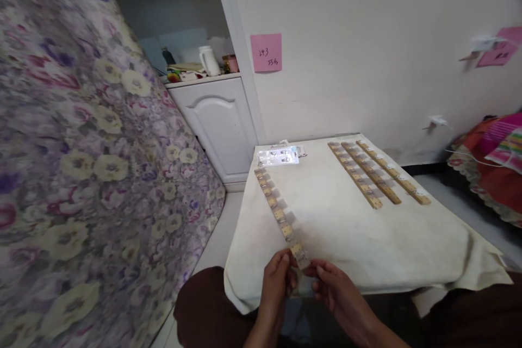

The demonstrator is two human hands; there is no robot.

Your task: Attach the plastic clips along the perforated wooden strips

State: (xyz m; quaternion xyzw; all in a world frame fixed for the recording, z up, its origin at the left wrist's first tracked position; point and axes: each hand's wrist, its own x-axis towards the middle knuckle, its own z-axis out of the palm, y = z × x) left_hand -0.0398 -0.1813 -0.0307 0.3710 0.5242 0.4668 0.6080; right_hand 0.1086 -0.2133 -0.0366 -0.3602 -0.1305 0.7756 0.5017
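A long narrow strip (279, 214) lies slantwise down the left part of the table, made of tan pieces with dark dots and clear, shiny parts along it. My left hand (277, 277) pinches the left side of its near end with thumb and forefinger. At the near end's right corner, my right hand (331, 281) closes thumb and forefinger on a clear piece or the strip's edge; I cannot tell which. Beyond the strip's far end lies a clear plastic pack (279, 156) with small metallic hook-like items. Three similar tan strips (356, 175) rest at the right, side by side.
A cream cloth (326, 234) covers the table, which stands against a white wall. A floral curtain (101, 174) hangs at left. Behind are a white cabinet (216, 125) with a white jug (209, 61) on it and a pink note (266, 53). Bright fabric (493, 163) is at right.
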